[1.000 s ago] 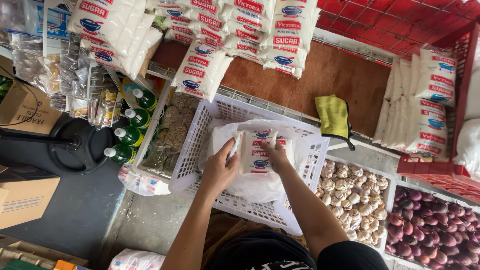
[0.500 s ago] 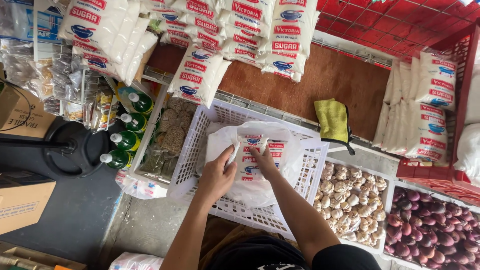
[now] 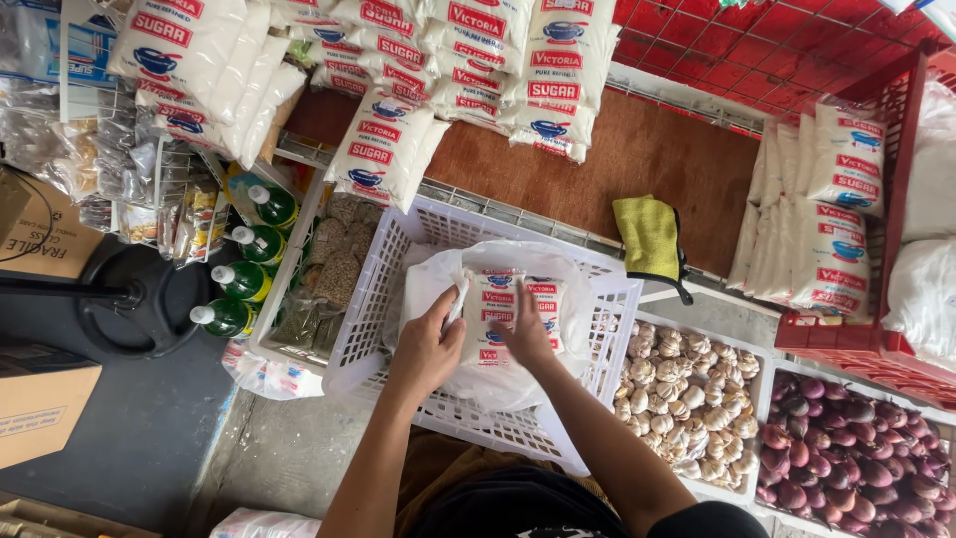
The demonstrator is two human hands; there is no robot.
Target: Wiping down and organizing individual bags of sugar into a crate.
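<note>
Now, our left hand (image 3: pixel 430 344): fingers curled, pinching the rim of the thin white plastic bag (image 3: pixel 498 299) at its 9 o'clock edge.
Our right hand (image 3: pixel 526 334): fingers pressed flat on the small white sugar packs (image 3: pixel 513 299) inside the bag, steadying them rather than gripping.
Where the packs are: upright in the mouth of the bag, which sits in the white lattice basket (image 3: pixel 398 289), near its middle.
Step in hand: we judge we are seating packs in the bag while holding it open.
Next move calls for: keeping the rim lifted at 9 o'clock, and the packs level so the thin film does not tear or slump.
Further out: green bottles (image 3: pixel 244 279) at 9 o'clock of the basket; garlic tray (image 3: pixel 687 399) at 3 o'clock, red onions (image 3: pixel 856 448) beyond it; larger sugar bags (image 3: pixel 383 149) at 12 o'clock; a yellow-green cloth (image 3: pixel 647 234) at 1 o'clock on the brown shelf.
Hard to make out: how many packs lie lower in the bag; the bag's bottom is hidden by our hands, and the onion tray is cut off at the edge.
</note>
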